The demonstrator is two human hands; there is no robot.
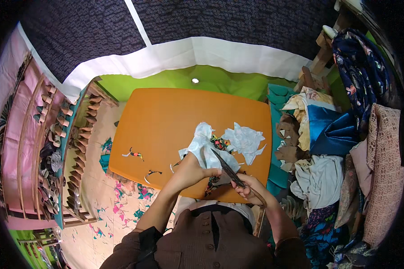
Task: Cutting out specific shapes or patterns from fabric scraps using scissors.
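My left hand (194, 172) is closed on a pale, white-looking cloth piece (201, 140) above the near right part of the orange table (179, 110). Dark floral fabric (220, 143) shows beside and below the cloth, black with red and yellow. Long dark scissors (226, 167) are gripped in my right hand (250, 190), their blades pointing away from me along the cloth's right edge. Whether the blades are apart is hard to make out. Just right of the cloth lies a crumpled stack of white pieces (244, 140).
Small floral offcuts (134, 154) lie on the table's left side. Racks of shoe-shaped forms (78, 157) stand at left, above a floor (107, 197) strewn with pink and teal scraps. Folded fabrics (330, 134), blue, cream and patterned, are piled at right. A green cloth (166, 80) hangs behind.
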